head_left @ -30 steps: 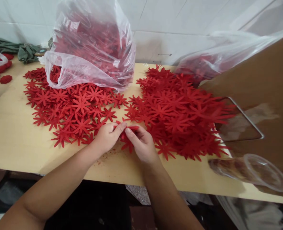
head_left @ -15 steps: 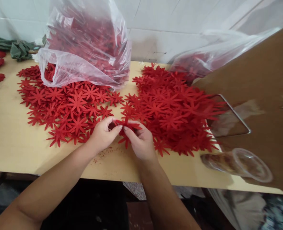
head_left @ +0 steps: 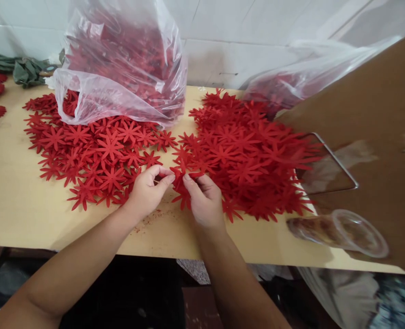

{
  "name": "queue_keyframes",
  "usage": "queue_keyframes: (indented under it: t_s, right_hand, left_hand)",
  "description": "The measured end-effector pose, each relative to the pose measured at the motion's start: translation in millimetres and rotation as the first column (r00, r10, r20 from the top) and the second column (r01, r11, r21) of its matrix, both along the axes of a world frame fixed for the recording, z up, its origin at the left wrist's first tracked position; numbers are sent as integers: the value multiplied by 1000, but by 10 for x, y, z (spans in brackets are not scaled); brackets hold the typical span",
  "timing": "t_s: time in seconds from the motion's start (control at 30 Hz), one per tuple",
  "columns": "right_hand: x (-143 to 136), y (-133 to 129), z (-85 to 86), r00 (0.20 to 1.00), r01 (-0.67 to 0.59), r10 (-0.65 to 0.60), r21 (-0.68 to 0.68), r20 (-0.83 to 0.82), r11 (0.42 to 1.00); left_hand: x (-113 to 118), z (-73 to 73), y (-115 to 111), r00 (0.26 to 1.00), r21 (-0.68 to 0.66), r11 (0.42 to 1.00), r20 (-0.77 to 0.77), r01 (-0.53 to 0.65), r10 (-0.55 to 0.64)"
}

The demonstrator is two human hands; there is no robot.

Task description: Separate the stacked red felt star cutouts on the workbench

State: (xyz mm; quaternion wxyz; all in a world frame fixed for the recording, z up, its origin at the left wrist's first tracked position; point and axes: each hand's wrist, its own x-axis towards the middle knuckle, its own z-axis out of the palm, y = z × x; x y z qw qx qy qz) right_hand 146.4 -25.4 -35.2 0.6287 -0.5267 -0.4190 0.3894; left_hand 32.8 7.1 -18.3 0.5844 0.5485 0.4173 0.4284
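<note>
Near the front middle of the table, my right hand (head_left: pixel 205 196) pinches a red flower-shaped piece (head_left: pixel 181 183) between thumb and fingers. My left hand (head_left: pixel 152 185) is closed in a pinch just left of it, thumb and index fingertips together at the edge of that piece; whatever lies between those fingertips is too small to make out. Behind my left hand spreads a pile of red flower pieces (head_left: pixel 109 146). A second red pile (head_left: pixel 246 146) lies behind and to the right of my right hand.
A clear plastic bag (head_left: pixel 127 64) of red pieces stands on the left pile. Another bag (head_left: pixel 291 77) lies back right. A cardboard box (head_left: pixel 376 137) with a bent metal wire (head_left: pixel 339 167) and a tipped plastic cup (head_left: pixel 325 230) are at the right. Green cloth (head_left: pixel 29 71) lies far left.
My hands have moved slightly apart. The right thumb has shifted a little to the right on the red piece, and the left fingertips now sit at its left edge.
</note>
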Motion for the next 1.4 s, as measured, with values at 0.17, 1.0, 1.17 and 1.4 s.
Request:
queue_keyframes:
  t_s: [0.17, 1.0, 1.17, 1.4]
  right_hand:
    - [30, 49, -12, 963, 222, -222, -17, -153, 975]
    - [-162, -214, 75, 991, -132, 132, 8, -2, 991]
    - [-237, -357, 94, 992, -79, 72, -71, -100, 994]
    - [-314, -539, 189, 974, -153, 136, -84, -179, 985]
  left_hand:
    - [-32, 3, 36, 994, -23, 994, -18, -104, 103]
    - [-67, 159, -287, 980, -316, 943, 191, 108, -48]
    - [-112, 156, -362, 995, -173, 984, 93, 52, -36]
    - [-119, 154, -530, 998, -141, 990, 66, -6, 16]
